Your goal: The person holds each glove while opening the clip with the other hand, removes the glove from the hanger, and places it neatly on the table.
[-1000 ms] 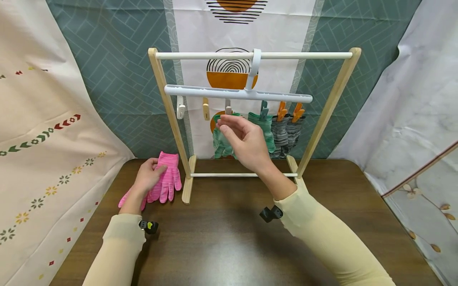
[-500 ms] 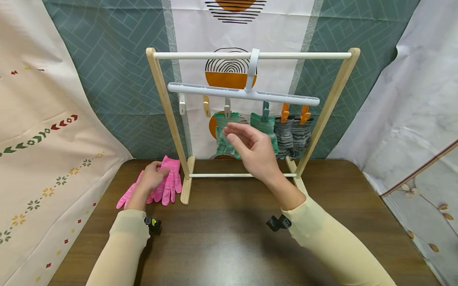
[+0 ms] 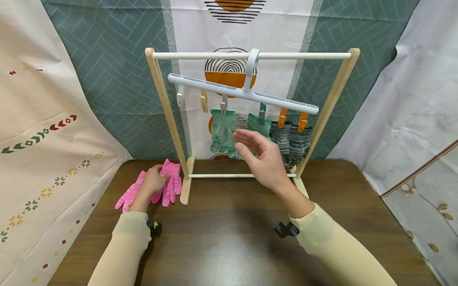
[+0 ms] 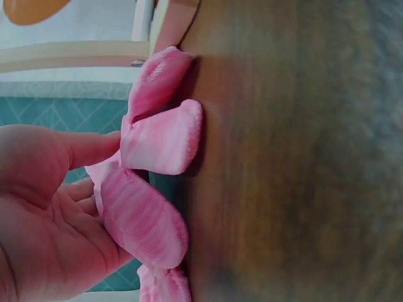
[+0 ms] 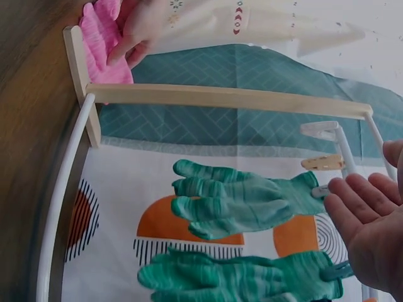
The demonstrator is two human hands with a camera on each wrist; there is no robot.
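Pinching one pink glove (image 3: 173, 185) at the back left of the table (image 3: 222, 238), the left hand (image 3: 154, 180) has its thumb on the near face and its other fingers curled behind. A second pink glove (image 3: 130, 194) lies just to the left, partly hidden by that hand and wrist. Close on the other side, the wooden foot (image 3: 185, 195) and left post (image 3: 168, 113) of a drying rack (image 3: 200, 56) stand between the pink gloves and the space beneath the rack. A pale hanger (image 3: 207, 85) hooks over the top bar, tilted, its left end higher and its right end near the right post (image 3: 330, 95). From it hang a white clip (image 3: 180, 97) and a cream clip (image 3: 204, 102), both bare, then a grey clip (image 3: 224, 105) and a teal clip (image 3: 262, 113) bearing green gloves (image 3: 222, 129), and two orange clips (image 3: 282, 118) bearing dark grey gloves (image 3: 299, 143). The right hand (image 3: 261, 157) holds nothing, its fingers slightly bent and close together, thumb apart; it hides part of the second green glove. Behind everything hangs a patterned cloth (image 3: 125, 87).
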